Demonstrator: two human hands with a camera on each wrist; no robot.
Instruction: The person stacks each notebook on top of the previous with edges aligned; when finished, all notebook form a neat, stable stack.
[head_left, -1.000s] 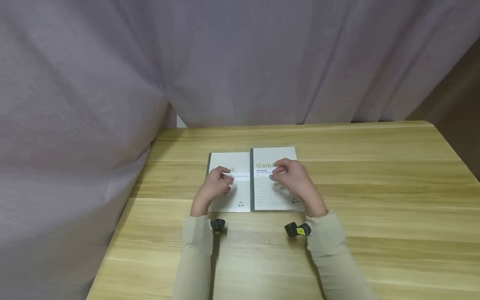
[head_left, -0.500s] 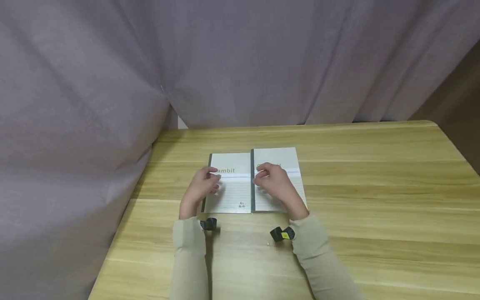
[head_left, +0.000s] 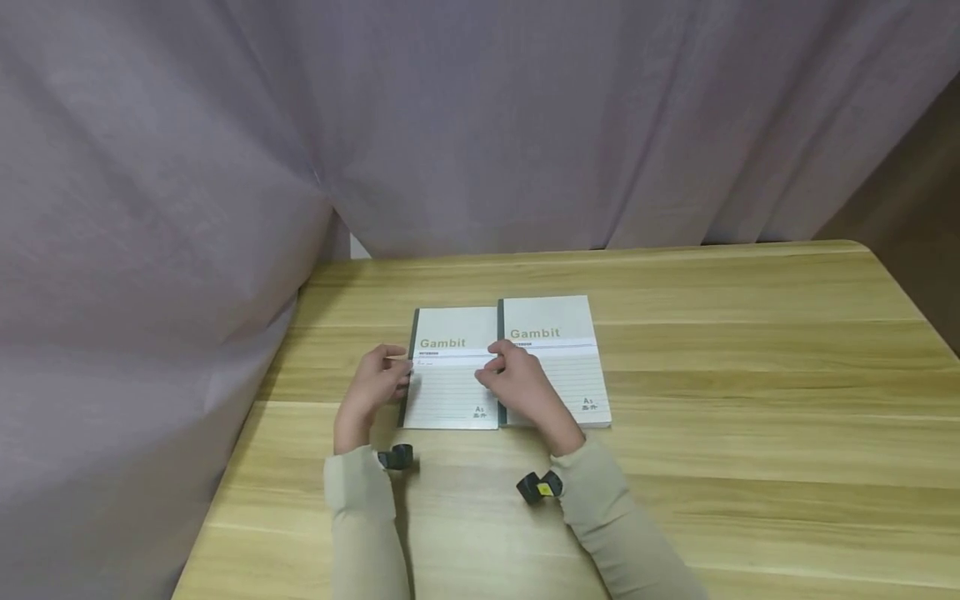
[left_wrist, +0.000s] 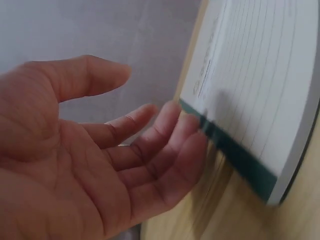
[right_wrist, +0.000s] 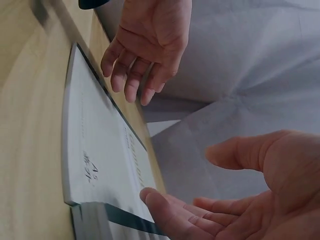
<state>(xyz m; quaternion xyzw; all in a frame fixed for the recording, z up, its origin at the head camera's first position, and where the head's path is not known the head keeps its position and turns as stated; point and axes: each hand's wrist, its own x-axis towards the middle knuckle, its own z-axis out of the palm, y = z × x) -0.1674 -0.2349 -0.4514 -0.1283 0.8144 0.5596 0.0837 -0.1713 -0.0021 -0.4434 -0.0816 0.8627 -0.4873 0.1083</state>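
Two white notebooks with dark green spines and gold "Gambit" lettering lie side by side on the wooden table. My left hand (head_left: 371, 385) is at the spine of the left notebook (head_left: 450, 400); in the left wrist view its loosely bent fingers (left_wrist: 187, 145) come close to that spine, the thumb held apart. My right hand (head_left: 519, 383) is over the seam between the two, in front of the spine of the right notebook (head_left: 562, 375). Thumb and fingers of the right hand stand apart in the right wrist view, with nothing between them. The right notebook looks thicker and sits slightly farther back.
The wood-grain table (head_left: 750, 400) stretches well to the right of the notebooks. Behind it and along its left side hangs a grey-purple curtain (head_left: 487, 125). Black wrist cameras (head_left: 538, 487) stick out from both cuffs, low above the tabletop.
Both hands have moved left across the notebooks, the left hand to the outer spine, the right hand from the right cover to the seam. The notebooks lie as before.
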